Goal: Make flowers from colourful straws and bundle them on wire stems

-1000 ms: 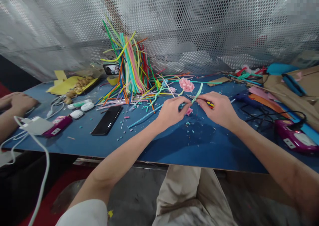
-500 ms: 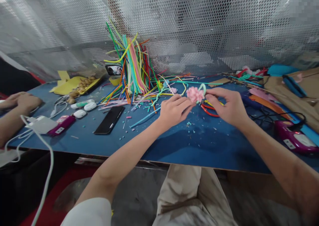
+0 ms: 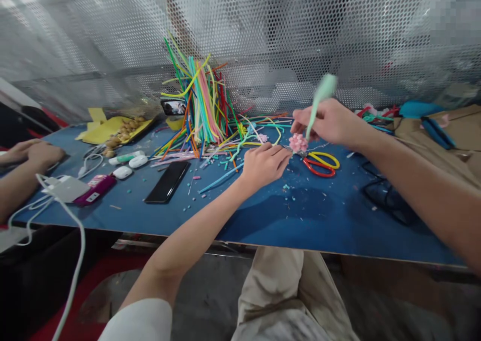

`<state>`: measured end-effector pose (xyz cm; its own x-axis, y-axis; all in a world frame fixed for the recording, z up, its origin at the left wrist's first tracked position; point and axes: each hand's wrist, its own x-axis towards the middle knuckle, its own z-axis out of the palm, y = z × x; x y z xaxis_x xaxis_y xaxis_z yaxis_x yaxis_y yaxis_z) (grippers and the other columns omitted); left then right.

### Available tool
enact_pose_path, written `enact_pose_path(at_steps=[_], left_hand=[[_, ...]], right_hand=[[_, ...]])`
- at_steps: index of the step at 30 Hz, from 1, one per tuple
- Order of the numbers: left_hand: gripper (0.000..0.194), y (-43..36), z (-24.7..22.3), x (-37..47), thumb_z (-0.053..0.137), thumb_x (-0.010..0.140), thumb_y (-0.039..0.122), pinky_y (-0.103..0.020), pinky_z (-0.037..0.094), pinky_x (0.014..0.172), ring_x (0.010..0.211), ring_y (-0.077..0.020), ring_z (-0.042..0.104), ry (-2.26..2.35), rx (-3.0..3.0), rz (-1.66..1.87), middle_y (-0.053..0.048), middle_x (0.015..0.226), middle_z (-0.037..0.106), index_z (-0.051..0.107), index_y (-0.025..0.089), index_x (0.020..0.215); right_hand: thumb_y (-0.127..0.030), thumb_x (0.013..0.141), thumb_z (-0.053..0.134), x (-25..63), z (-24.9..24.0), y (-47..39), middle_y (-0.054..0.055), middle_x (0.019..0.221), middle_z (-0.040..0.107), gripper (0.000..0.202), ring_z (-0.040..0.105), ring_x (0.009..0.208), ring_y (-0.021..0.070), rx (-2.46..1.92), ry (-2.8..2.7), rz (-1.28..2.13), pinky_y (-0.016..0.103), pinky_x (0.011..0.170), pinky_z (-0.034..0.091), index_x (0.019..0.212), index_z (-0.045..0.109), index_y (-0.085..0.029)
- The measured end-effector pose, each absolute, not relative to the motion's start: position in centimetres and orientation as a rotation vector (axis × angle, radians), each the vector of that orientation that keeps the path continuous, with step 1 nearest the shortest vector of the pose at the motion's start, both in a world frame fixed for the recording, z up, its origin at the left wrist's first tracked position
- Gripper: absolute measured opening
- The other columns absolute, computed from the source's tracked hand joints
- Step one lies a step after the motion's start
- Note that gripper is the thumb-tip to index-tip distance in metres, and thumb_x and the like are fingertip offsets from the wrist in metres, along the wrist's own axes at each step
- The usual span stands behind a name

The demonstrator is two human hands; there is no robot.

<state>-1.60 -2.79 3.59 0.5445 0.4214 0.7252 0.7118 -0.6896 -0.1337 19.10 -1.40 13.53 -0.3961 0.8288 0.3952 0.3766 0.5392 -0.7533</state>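
A pink pipe-cleaner flower (image 3: 298, 142) made of small tight loops stands at the fingertips of my left hand (image 3: 265, 165). The fingers are closed at its base, and the pinch itself is partly hidden. My right hand (image 3: 332, 123) is closed on a light green pipe cleaner (image 3: 315, 108). Its upper end is smeared by motion, and its lower end reaches down to the flower. Scissors (image 3: 323, 164) with one yellow and one red handle lie on the blue table just right of the flower.
A bundle of coloured pipe cleaners (image 3: 203, 105) stands at the perforated metal screen (image 3: 278, 40). Left are a black phone (image 3: 167, 182), a purple power bank (image 3: 95, 189), white cables, and a yellow tray (image 3: 120, 130). Another person's hands (image 3: 43, 153) rest at the far left.
My right hand has risen, pulling the green strand from a loop beside the flower into a raised length. More of the scissors shows now. My left hand has stayed nearly in place.
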Motion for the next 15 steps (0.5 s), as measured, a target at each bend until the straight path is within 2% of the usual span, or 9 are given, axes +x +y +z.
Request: enact_pose_path(at_steps=[3,6,8,10,12,14,15], left_hand=[[0.024,-2.3,3.4,-1.8,0.05,0.101,0.034,-0.03,0.044,0.073,0.089,-0.0182,0.069,-1.014,-2.404,-0.952,0.0,0.098,0.078,0.072,0.025,0.099],[0.027,-1.9,3.4,-2.0,0.047,0.103,0.034,-0.03,0.044,0.075,0.092,-0.0182,0.07,-1.102,-2.419,-0.904,-0.001,0.098,0.078,0.072,0.025,0.101],[0.027,-1.8,3.4,-2.1,0.046,0.103,0.034,-0.031,0.043,0.074,0.092,-0.0187,0.071,-1.155,-2.397,-0.876,-0.001,0.097,0.078,0.072,0.025,0.101],[0.026,-1.7,3.5,-2.1,0.047,0.102,0.034,-0.032,0.042,0.07,0.09,-0.0194,0.071,-1.207,-2.37,-0.865,-0.001,0.096,0.078,0.072,0.026,0.1],[0.025,-1.7,3.5,-2.1,0.049,0.101,0.035,-0.033,0.04,0.067,0.088,-0.0202,0.071,-1.257,-2.346,-0.861,-0.002,0.095,0.078,0.072,0.026,0.098],[0.024,-1.7,3.5,-2.1,0.049,0.101,0.035,-0.033,0.038,0.065,0.086,-0.0207,0.071,-1.289,-2.33,-0.858,-0.002,0.096,0.078,0.072,0.027,0.098],[0.025,-1.7,3.6,-2.0,0.049,0.101,0.036,-0.033,0.037,0.065,0.086,-0.0209,0.071,-1.299,-2.325,-0.859,-0.002,0.096,0.078,0.072,0.027,0.098]], right_hand=[[-0.081,0.088,0.042,18.7,13.9,0.4,0.006,0.056,0.064,0.073,0.051,0.043,0.0119,-1.122,-1.824,0.897,0.029,0.041,0.04,0.071,0.072,-0.017],[-0.084,0.086,0.041,18.7,14.3,1.3,0.005,0.058,0.062,0.073,0.053,0.049,0.0138,-1.036,-1.738,1.008,0.03,0.048,0.045,0.08,0.073,-0.019],[-0.088,0.082,0.039,18.8,14.5,1.2,0.006,0.066,0.064,0.076,0.056,0.053,0.0153,-0.925,-1.684,1.069,0.031,0.05,0.047,0.084,0.073,-0.02],[-0.092,0.08,0.03,18.8,14.6,0.7,0.008,0.077,0.067,0.083,0.06,0.058,0.0175,-0.803,-1.639,1.152,0.033,0.052,0.05,0.087,0.073,-0.022],[-0.093,0.08,0.022,18.9,14.1,0.2,0.009,0.092,0.07,0.088,0.067,0.07,0.0213,-0.674,-1.63,1.262,0.036,0.062,0.056,0.094,0.073,-0.023],[-0.092,0.081,0.03,18.9,13.1,0.0,0.009,0.101,0.071,0.083,0.07,0.085,0.0246,-0.593,-1.643,1.293,0.04,0.078,0.059,0.1,0.072,-0.022],[-0.087,0.083,0.042,18.9,12.3,0.1,0.009,0.101,0.072,0.074,0.071,0.089,0.0245,-0.592,-1.641,1.242,0.041,0.083,0.059,0.102,0.071,-0.022]])
